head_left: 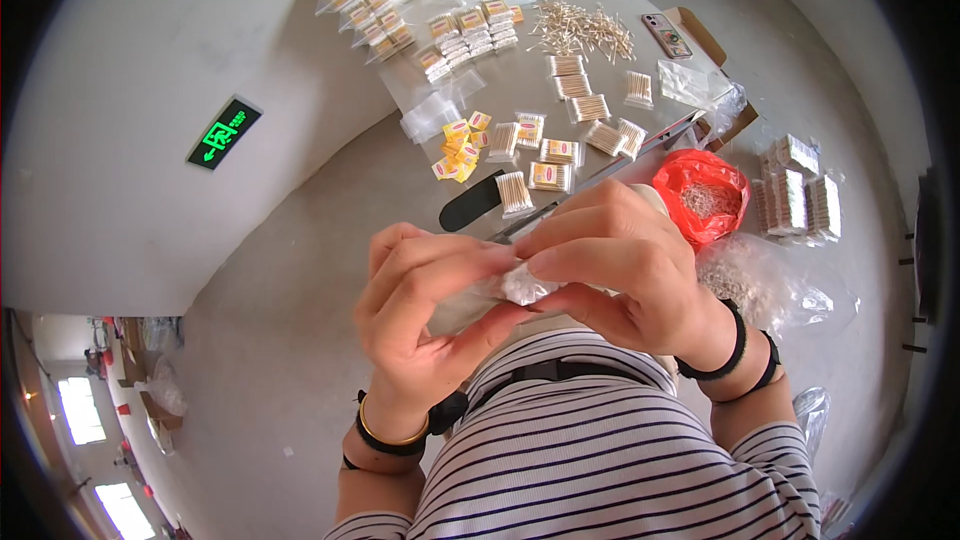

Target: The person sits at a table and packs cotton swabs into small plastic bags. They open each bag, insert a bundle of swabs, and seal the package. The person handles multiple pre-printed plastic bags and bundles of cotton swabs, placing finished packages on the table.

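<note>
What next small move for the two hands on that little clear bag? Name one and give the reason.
Probably press the bag's open end flat between the thumbs and fingers. Both the left hand and the right hand pinch the small clear plastic bag between them, and it looks crumpled at the fingertips. Filled packets already lie in rows on the table beyond.

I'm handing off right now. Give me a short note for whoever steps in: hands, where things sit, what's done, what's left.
Left hand and right hand: both pinch one small clear plastic bag between their fingers, held up in front of the striped shirt.
On the grey table: filled small packets of wooden sticks, yellow paper labels, a loose pile of wooden sticks, a red plastic bag, black-handled scissors.
Done: many packets lie filled, some grouped in larger clear bags.
Left: the loose sticks are not yet bagged.
</note>
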